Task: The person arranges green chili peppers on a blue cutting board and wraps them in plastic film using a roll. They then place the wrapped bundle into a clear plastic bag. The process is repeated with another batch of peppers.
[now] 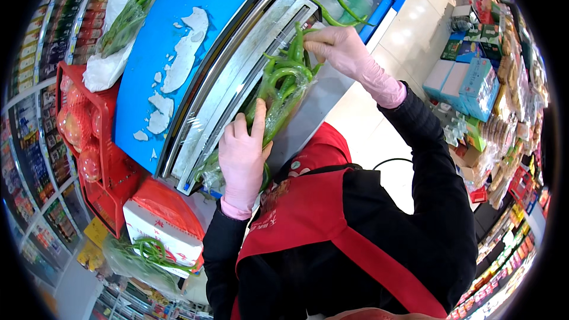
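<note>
A long bundle of green chili peppers (pixel 289 80), partly covered in clear plastic film, lies along the front of a film wrapping machine (pixel 240 66). My left hand (pixel 242 155), in a pink glove, grips the lower part of the bundle, index finger stretched along it. At the upper end, my right hand (pixel 340 51), gloved the same way, has thumb and fingers pinched at the bundle's edge; whether film or a pepper is between the fingertips is hard to see. Under my left wrist, more film and greens are partly hidden.
The machine's blue top (pixel 191 53) has peeling white patches. Loose peppers lie in a blue crate (pixel 382 9) beyond it. Wrapped peppers (pixel 129 22) rest on white plastic at the left, above a red basket (pixel 109 195) of netted fruit. Stacked boxes (pixel 478 84) stand right, across the aisle.
</note>
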